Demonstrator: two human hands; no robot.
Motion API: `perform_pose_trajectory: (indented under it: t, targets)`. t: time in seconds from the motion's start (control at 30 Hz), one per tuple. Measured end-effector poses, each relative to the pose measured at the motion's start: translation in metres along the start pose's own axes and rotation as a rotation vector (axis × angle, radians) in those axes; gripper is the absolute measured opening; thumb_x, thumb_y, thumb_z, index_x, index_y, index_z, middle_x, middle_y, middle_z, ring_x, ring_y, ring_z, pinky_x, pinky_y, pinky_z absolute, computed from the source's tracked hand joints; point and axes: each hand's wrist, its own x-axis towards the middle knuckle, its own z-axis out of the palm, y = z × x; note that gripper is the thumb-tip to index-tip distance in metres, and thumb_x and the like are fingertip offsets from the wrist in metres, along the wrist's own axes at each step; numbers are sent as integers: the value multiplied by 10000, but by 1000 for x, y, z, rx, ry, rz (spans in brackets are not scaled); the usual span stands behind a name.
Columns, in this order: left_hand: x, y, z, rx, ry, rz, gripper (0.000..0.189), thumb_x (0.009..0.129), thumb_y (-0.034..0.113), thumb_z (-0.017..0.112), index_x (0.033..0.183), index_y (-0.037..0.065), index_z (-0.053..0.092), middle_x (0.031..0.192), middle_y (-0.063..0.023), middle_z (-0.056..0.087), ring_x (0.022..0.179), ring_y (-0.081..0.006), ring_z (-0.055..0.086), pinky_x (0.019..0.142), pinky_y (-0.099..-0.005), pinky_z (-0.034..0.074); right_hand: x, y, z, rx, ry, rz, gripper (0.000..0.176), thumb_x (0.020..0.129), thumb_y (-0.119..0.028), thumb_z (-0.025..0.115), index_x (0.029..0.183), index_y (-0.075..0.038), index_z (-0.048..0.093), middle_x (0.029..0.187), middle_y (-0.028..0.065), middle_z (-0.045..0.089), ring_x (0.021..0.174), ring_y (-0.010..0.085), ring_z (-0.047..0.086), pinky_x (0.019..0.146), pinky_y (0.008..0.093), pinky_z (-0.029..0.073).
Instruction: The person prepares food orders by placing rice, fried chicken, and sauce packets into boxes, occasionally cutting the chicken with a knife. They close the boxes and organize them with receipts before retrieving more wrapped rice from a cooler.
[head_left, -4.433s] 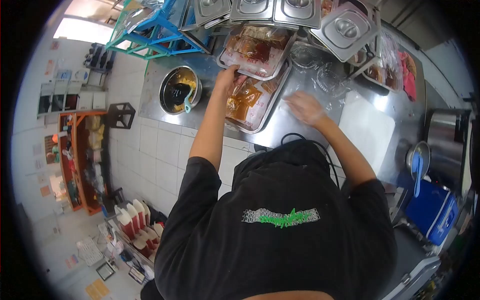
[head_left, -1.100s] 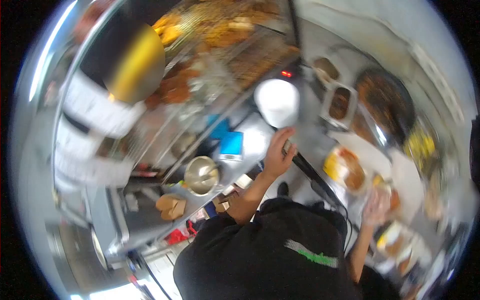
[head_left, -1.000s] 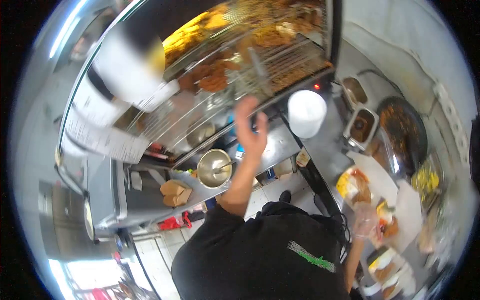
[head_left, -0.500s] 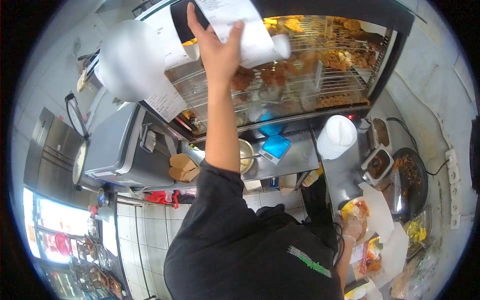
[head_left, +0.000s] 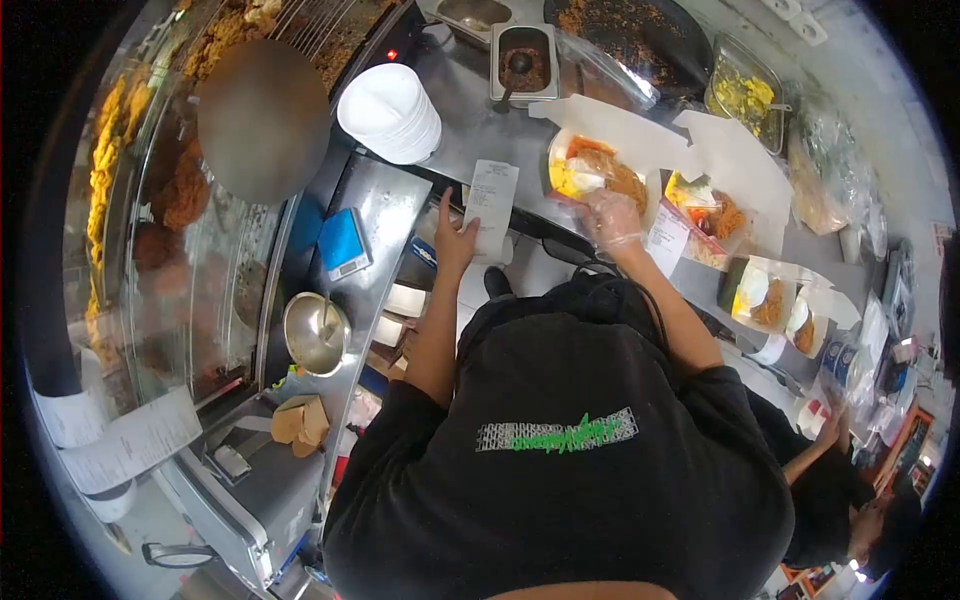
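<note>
Left hand (head_left: 456, 245) has receipt (head_left: 492, 198) pinched, index spread; right hand (head_left: 614, 222) at box (head_left: 640, 143), fingers curled, can't tell grip.

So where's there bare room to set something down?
Bare steel lies between the white bowls and metal tub, and between those bowls and the blue scale. It's crowded around the open boxes, glass dish and plastic bags.
</note>
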Motion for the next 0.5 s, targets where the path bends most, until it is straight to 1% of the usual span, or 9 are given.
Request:
perform_pose_trajectory:
  t: [0.03,0.07,0.17,0.27,0.3,0.37,0.4,0.47,0.5]
  targets:
    - [1,3,0,16,2,109,742,797,27,654,1433,160,295,1048,-187,655,856,-240,648,756,-313,514,1,-3,-2,69,97,10,144,782,-168,642,708,-54,596,711,150,586,684,344,591,620,464,460]
    - [-5,4,0,35,1,209,699,794,26,655,1411,152,353,1056,-191,653,877,-252,648,769,-314,515,1,-4,-2,72,115,29,152,785,-173,642,708,-51,596,704,156,582,679,351,587,618,465,456]
    - [11,-2,12,-127,-104,228,449,799,65,656,1236,112,565,1061,-187,656,909,-269,656,798,-329,509,3,2,1,23,123,109,166,791,-187,646,728,-38,609,685,172,578,664,376,578,616,466,446]
    - [28,-1,37,51,-279,335,223,812,116,651,1030,75,679,1000,-167,674,872,-274,667,787,-335,502,5,9,4,-52,79,178,138,785,-185,644,799,-47,636,764,158,629,716,358,614,652,454,480]
    - [23,0,46,90,-316,316,201,820,119,640,1011,73,685,987,-153,678,866,-264,666,782,-335,500,5,8,7,22,153,155,150,785,-192,646,790,-43,629,748,161,625,720,357,616,651,453,480]
    - [21,19,66,171,-381,297,168,835,123,619,973,69,699,963,-124,686,855,-244,663,771,-333,496,10,5,7,-14,151,159,147,785,-198,635,794,-52,630,755,154,627,724,351,621,651,447,483]
    - [21,20,74,150,-372,331,165,833,124,621,968,71,700,949,-132,686,852,-253,663,766,-334,496,11,3,7,-31,149,161,145,785,-201,630,796,-56,630,758,150,628,726,348,623,651,445,484]
    - [20,23,89,105,-352,395,159,830,126,625,959,74,702,919,-146,686,846,-273,664,756,-335,495,12,5,13,-164,59,139,146,787,-211,613,810,-69,637,778,139,636,730,335,629,651,441,489]
    - [18,24,95,91,-352,348,150,826,127,629,945,70,699,889,-145,688,858,-275,665,768,-343,496,14,6,16,-230,14,123,149,788,-216,605,817,-75,641,789,134,640,731,329,632,651,439,491]
